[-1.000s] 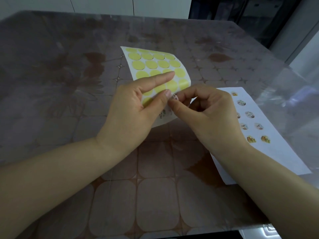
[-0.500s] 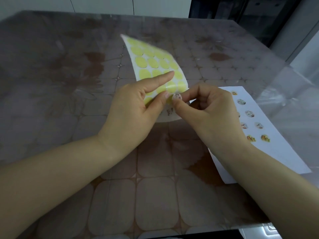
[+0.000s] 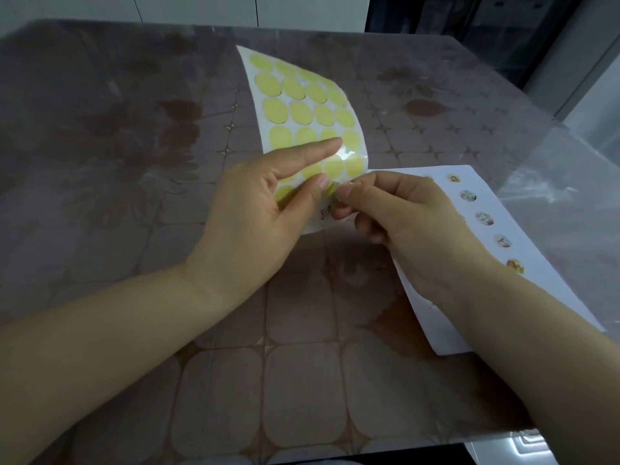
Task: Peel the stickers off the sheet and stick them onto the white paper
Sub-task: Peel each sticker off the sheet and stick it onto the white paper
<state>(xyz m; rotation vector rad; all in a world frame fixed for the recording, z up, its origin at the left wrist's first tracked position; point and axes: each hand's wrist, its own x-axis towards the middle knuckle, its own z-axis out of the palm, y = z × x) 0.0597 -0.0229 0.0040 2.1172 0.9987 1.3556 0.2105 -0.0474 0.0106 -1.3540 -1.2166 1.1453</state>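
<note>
Logged the sticker sheet (image 3: 302, 105) held up off the table (image 3: 134, 162) at scene centre, bowed, far end leaning away to the left, with rows of pale yellow rounds on the face turned to the camera. Skipped an exact count of rounds, several being covered by fingers. Found the left hand (image 3: 255, 209) gripping the sheet's near part, index finger laid straight across the face, thumb pressed near the near edge, remaining fingers behind the sheet and hidden. Found the right hand (image 3: 409, 223) closed in a pinch, thumb and forefinger tips meeting at the sheet's near right edge, just beside the left thumb, other fingers curled under. Could not resolve what sits in that pinch, loose sticker or sheet edge: too small, masked by fingertips. Made out a small printed mark on the sheet's near strip below the thumbs, blurred. Noted the white paper (image 3: 533, 256) flat on the table to the right, much of it covered by the right hand and forearm. Noted a column of small round stickers (image 3: 484, 218) along its right side, five seen clearly, pictures too small to read, plus a hint of another at the knuckles, mostly hidden. Lost both forearms at the near frame edge.
</note>
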